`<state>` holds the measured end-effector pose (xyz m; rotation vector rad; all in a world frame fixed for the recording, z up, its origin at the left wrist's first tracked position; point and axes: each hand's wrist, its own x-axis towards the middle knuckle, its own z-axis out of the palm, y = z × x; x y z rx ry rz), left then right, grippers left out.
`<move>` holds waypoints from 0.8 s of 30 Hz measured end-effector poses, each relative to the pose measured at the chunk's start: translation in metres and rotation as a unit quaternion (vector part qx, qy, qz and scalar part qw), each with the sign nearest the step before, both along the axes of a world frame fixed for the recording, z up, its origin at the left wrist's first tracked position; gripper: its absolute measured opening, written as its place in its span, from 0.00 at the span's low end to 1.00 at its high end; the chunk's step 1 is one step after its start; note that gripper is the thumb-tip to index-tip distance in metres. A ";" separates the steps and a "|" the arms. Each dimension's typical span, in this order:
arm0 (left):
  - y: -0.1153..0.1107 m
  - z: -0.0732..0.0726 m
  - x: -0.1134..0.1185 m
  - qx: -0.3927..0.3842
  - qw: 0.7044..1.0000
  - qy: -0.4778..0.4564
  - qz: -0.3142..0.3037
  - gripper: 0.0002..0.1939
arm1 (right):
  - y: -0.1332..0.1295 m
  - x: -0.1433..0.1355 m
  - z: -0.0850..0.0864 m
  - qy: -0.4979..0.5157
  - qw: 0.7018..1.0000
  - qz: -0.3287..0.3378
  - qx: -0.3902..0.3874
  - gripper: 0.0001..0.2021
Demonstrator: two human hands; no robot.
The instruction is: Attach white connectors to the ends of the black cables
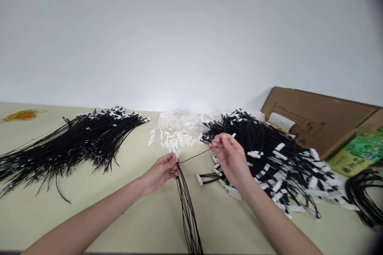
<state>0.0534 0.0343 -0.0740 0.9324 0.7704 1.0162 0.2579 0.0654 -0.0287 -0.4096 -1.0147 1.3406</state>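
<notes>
My left hand (163,172) pinches a small white connector (178,153) from which a bundle of thin black wires (187,211) hangs down past the table's front edge. One single black wire (196,155) runs taut from the connector up to my right hand (229,153). The fingertips of that hand are closed on the wire, near the front of the right-hand pile. Loose white connectors (176,138) lie scattered just beyond my left hand, in front of a clear plastic bag (185,120) holding more of them.
A heap of black wires (77,139) with white ends covers the left of the table. Another pile of wires with white connectors (257,135) spreads on the right. Behind it leans a cardboard box (302,115), beside a green packet (356,153). Yellow bands (24,114) lie far left.
</notes>
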 end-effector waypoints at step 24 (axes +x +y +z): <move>-0.012 0.004 0.011 -0.035 0.999 -0.030 -0.017 0.12 | -0.016 -0.016 -0.026 -0.414 0.681 -0.360 0.484 0.04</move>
